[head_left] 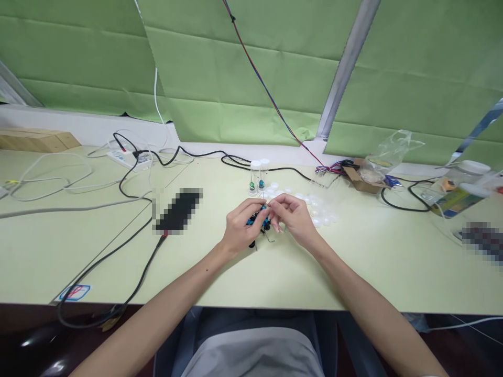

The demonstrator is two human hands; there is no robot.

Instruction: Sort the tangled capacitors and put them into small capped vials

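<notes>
My left hand [241,222] is closed, its thumb and fingertips pinching a small blue-green part [264,207] with a thin wire sticking up. Right against it, my right hand [294,215] is also closed in a pinch at the same spot; what its fingertips grip is too small to make out. Beneath the hands lies a cluster of small blue and black parts [252,244] with thin metal legs, partly covered by the left hand. Just beyond stand two clear tubes with white caps, one holding a green piece [252,185], the other a blue piece [261,184].
White round caps [314,204] lie scattered behind my right hand. A blurred dark device [178,210] with a black cable is on the left. Farther back are a power strip [129,157], a cardboard box [365,180] with a plastic bag, and a plastic jar [459,196].
</notes>
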